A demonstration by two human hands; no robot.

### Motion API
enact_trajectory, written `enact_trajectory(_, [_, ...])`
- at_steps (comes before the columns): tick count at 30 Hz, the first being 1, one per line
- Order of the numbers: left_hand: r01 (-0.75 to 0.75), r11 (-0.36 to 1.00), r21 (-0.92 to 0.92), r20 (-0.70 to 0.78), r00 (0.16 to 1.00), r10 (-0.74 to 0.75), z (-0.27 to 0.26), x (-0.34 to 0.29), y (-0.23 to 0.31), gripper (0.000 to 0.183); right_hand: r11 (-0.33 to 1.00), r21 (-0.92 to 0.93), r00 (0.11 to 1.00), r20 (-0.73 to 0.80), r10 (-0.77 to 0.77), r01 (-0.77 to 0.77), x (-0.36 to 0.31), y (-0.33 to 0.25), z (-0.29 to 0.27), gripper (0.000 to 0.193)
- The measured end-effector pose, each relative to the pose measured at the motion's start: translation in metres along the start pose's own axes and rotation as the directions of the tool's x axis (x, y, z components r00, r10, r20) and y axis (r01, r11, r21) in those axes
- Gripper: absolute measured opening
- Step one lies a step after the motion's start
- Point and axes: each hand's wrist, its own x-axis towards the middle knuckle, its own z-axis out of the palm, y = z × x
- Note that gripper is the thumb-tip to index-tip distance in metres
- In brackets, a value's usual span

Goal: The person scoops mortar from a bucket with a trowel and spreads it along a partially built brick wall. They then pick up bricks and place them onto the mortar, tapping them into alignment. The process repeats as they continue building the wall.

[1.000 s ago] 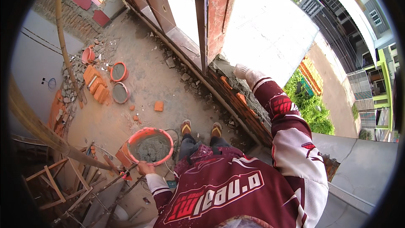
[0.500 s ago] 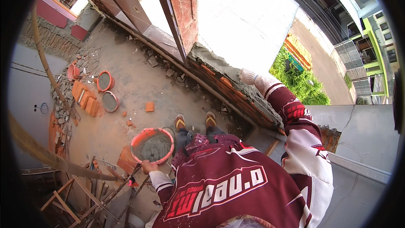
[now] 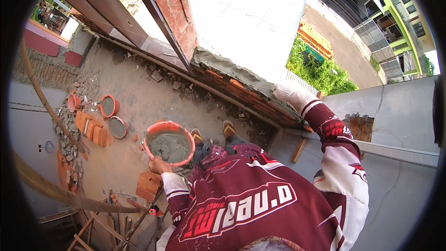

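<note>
- Mortar sits in the orange bucket on the dusty floor, just in front of my sandalled feet; the mix looks grey and heaped, filling much of the pan.
- My left hand has its grip closed on the bucket's near rim, fingers curled over the edge; I judge a lift wants the pull straight up and the load kept level, since one-sided holding could tip wet mix out.
- My right hand, in a pale glove, rests on the mortar bed topping the low brick wall; I cannot tell whether that grip is wide or narrow, as the fingers are too small to read.
- Loose bricks and two smaller orange pans lie well apart to the left; a single brick lies just beside the bucket, so I would watch my footing there.
</note>
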Motion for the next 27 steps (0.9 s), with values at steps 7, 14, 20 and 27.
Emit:
enact_trajectory(7, [-0.129,0.986,-0.104,0.204,0.968,0.148,0.041,-0.019,0.029,0.012,0.963,0.036,0.962,0.072,0.265,-0.268,-0.06,-0.03,-0.098,0.03])
enact_trajectory(14, [-0.283,0.926,-0.251,0.388,0.847,0.364,0.084,-0.065,0.061,0.022,0.956,0.249,0.98,-0.156,-0.12,0.157,-0.067,-0.146,-0.124,0.024])
enact_trajectory(20, [-0.246,0.929,-0.277,0.61,0.702,0.368,0.109,-0.097,0.084,0.017,0.966,0.104,0.97,-0.079,-0.228,0.236,0.002,-0.238,-0.045,0.017])
enact_trajectory(27, [-0.133,0.926,-0.353,0.706,0.612,0.357,0.121,-0.115,0.102,0.017,0.882,0.384,0.933,0.117,-0.341,0.274,-0.018,-0.245,-0.034,0.027])
